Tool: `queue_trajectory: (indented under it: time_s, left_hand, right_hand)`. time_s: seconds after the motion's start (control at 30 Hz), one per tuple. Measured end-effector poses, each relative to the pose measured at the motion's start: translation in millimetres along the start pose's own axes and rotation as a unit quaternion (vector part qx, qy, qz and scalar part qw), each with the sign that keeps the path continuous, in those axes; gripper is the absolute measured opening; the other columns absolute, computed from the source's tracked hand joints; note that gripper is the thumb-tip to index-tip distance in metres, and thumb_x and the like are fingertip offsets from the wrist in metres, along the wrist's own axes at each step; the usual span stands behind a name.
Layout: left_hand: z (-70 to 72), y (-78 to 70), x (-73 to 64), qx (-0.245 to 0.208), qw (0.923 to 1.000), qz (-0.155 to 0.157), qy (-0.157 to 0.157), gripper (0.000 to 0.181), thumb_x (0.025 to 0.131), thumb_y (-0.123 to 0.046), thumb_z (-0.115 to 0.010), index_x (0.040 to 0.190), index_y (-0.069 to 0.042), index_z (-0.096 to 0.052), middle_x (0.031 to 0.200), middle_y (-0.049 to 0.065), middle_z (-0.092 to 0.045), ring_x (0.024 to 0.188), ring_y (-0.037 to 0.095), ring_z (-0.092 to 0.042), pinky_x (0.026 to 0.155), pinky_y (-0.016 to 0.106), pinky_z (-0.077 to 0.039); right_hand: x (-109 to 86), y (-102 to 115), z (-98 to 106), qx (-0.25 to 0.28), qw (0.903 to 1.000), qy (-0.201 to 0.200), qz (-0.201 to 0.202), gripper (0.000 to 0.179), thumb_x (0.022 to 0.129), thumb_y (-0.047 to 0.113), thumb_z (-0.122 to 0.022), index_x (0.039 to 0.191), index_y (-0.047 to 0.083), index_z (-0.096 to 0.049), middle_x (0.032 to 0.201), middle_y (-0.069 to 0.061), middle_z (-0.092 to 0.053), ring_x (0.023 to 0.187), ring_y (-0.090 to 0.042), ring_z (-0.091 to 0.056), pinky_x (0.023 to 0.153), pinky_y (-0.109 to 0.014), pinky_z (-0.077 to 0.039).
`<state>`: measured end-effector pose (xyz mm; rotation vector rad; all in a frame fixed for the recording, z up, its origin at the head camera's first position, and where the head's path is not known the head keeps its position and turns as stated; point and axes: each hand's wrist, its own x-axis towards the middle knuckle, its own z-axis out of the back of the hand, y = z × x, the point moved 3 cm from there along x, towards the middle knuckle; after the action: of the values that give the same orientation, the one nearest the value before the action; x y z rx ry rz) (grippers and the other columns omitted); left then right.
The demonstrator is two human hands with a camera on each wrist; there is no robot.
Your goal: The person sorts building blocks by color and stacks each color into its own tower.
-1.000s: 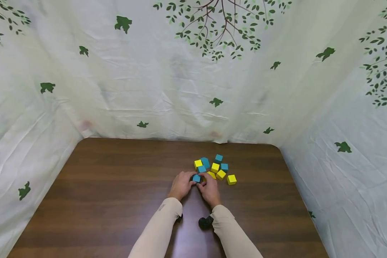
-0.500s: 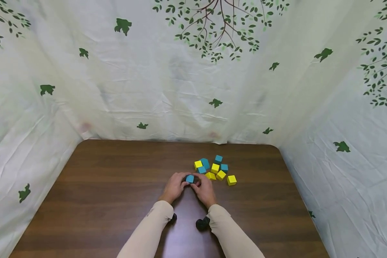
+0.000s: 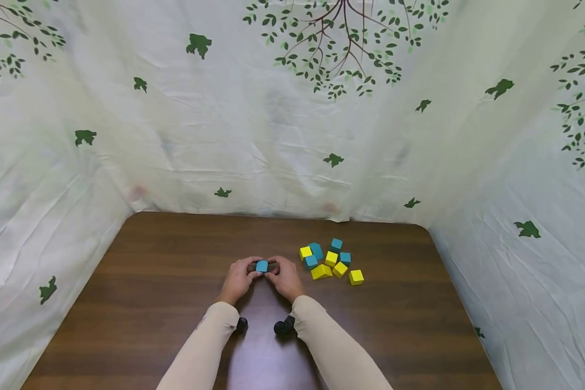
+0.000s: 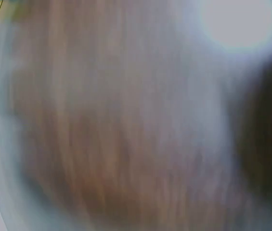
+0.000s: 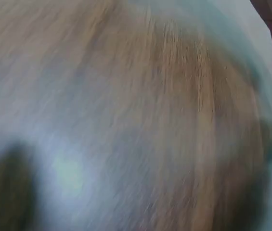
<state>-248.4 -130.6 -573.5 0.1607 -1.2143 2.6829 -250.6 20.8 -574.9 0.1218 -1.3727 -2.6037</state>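
We see a blue block point(image 3: 261, 266) caught between two hands, over the table point(image 3: 190, 303); whether its underside touches the tabletop, we cannot tell. From the block's left side the left hand point(image 3: 236, 279) grasps it, and from its right side the right hand point(image 3: 285, 277) does the same, fingers and thumbs curled about it. In both wrist views we get only a sliver of its colour at the border, the rest being badly blurred. To the right of the held block, well apart from it, we count four other blue blocks point(image 3: 345, 258) and five yellow blocks point(image 3: 331, 258) loosely grouped, one yellow the farthest right. Nearer to us than the held block come pale sleeves point(image 3: 200, 346), with black devices point(image 3: 284, 327) at the cuffs. Beyond the block, past the table's far edge, we see white cloth point(image 3: 253, 124) printed with green leaves point(image 3: 198, 44).
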Motion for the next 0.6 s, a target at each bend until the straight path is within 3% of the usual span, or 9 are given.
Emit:
queue_trajectory:
  time_s: [0.1,0.27,0.47,0.6]
  left_hand:
    - [11.0,9.3,-0.5,-0.006,0.9998,0.016,0.007,0.034,0.079,-0.001,-0.075,0.112,-0.003,-0.068,0.098,0.015,-0.070,0.087,0.029,-0.066,0.082,0.047,-0.050]
    - [28.0,27.0,-4.9,0.024,0.9986,0.043,0.017,0.033,0.077,-0.004,-0.078,0.109,-0.006,-0.070,0.087,0.010,-0.071,0.084,0.028,-0.063,0.080,0.047,-0.045]
    - [40.6,44.2,-10.5,-0.013,0.9979,0.062,0.012,0.035,0.077,-0.002,-0.078,0.110,-0.005,-0.069,0.086,0.011,-0.069,0.077,0.021,-0.062,0.069,0.034,-0.048]
    - [44.9,51.8,-16.3,-0.023,0.9966,0.079,0.001,0.036,0.078,-0.005,-0.079,0.112,-0.007,-0.069,0.089,0.010,-0.069,0.080,0.023,-0.062,0.079,0.041,-0.043]
  right_hand:
    - [6.6,6.8,-7.3,-0.005,0.9996,0.027,0.003,0.033,0.085,0.007,-0.073,0.117,0.007,-0.064,0.099,-0.005,-0.066,0.073,-0.008,-0.057,0.068,-0.022,-0.052]
    - [10.5,15.5,-18.6,-0.016,0.9955,0.089,0.026,0.040,0.084,0.012,-0.075,0.122,0.007,-0.064,0.098,-0.005,-0.068,0.077,-0.008,-0.060,0.069,-0.022,-0.051]
    - [12.0,24.1,-30.3,-0.017,0.9901,0.131,0.046,0.048,0.084,0.014,-0.076,0.130,0.010,-0.061,0.103,-0.007,-0.068,0.088,-0.014,-0.062,0.074,-0.025,-0.049]
    - [10.8,24.3,-37.2,-0.013,0.9869,0.154,0.049,0.055,0.084,0.015,-0.075,0.135,0.011,-0.056,0.119,-0.008,-0.065,0.097,-0.016,-0.062,0.082,-0.025,-0.049]
